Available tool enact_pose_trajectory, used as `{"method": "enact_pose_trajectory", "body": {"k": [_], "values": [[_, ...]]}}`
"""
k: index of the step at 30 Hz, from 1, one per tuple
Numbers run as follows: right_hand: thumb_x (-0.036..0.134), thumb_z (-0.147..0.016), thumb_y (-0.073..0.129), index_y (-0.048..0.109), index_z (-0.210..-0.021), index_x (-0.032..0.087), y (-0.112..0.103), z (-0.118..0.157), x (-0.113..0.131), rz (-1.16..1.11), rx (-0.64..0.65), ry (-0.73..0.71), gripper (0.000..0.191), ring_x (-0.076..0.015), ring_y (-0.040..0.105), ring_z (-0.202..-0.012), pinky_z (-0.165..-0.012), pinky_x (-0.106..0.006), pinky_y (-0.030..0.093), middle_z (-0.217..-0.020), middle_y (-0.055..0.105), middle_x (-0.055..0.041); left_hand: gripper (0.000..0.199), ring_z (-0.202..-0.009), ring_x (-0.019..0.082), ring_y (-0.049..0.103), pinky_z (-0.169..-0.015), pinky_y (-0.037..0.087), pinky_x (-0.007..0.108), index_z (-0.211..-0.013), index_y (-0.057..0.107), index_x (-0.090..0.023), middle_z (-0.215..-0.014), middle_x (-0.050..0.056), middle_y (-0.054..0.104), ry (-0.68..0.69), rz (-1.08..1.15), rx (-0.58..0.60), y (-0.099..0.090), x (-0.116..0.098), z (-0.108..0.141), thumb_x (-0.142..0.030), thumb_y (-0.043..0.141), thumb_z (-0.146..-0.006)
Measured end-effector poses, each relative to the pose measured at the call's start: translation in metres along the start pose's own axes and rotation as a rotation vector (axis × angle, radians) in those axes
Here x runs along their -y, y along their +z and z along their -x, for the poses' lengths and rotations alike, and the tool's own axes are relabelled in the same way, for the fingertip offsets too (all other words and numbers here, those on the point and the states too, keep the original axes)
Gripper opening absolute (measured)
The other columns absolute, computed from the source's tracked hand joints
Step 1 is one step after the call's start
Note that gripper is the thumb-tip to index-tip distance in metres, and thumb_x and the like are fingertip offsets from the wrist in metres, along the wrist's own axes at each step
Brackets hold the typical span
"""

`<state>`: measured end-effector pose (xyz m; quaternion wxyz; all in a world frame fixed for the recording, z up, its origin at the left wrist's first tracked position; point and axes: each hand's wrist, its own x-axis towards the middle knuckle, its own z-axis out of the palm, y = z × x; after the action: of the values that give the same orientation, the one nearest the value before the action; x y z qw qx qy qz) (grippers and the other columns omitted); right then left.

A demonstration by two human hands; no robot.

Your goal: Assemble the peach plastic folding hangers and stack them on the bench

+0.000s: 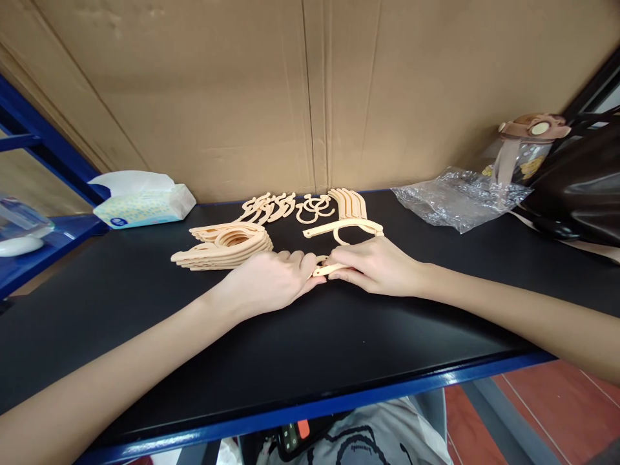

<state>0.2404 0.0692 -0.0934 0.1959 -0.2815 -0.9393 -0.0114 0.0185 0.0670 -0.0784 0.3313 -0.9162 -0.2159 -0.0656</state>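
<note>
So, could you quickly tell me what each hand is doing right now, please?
Left hand: closed, fingers pinching one end of the small peach plastic piece.
Right hand: closed, pinching the same piece from the other side.

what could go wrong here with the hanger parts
The thin peach piece pinched between the left hand and right hand might snap or slip if forced. The left hand sits right beside the stacked hangers, so a nudge could topple the stack.

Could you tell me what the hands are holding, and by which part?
Both the left hand and right hand pinch a peach plastic hanger piece at its lower end.
</note>
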Motion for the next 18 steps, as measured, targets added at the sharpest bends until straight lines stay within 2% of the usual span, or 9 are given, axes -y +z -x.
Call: {"method": "enact_pose_trajectory", "body": {"k": [12,18], "values": [[0.031,-0.095,0.041,0.056,-0.092,0.018,0.0006,0.0006,-0.002,-0.059,0.001,0.009,0.02,-0.0089,0.052,-0.063,-0.054,-0.02,0.027,-0.077,0.059,0.0014,0.026,-0.046,0.017,0.055,-0.041,0.031,0.029,-0.073,0.049,-0.016,-0.058,0.001,0.054,0.003,-0.026,0.016,-0.0033,-0.0005,-0.0005,-0.027,0.036,-0.092],[0.034,-0.094,0.041,0.057,-0.092,0.018,0.0019,0.0004,-0.0028,-0.085,0.018,0.015,0.022,-0.0093,0.052,-0.063,-0.055,-0.021,0.028,-0.077,0.06,0.0012,0.027,-0.046,0.018,0.056,-0.04,0.03,0.028,-0.073,0.05,-0.015,-0.057,0.001,0.055,0.016,-0.029,-0.007,-0.0028,-0.0013,-0.0001,-0.034,0.041,-0.091]]}}
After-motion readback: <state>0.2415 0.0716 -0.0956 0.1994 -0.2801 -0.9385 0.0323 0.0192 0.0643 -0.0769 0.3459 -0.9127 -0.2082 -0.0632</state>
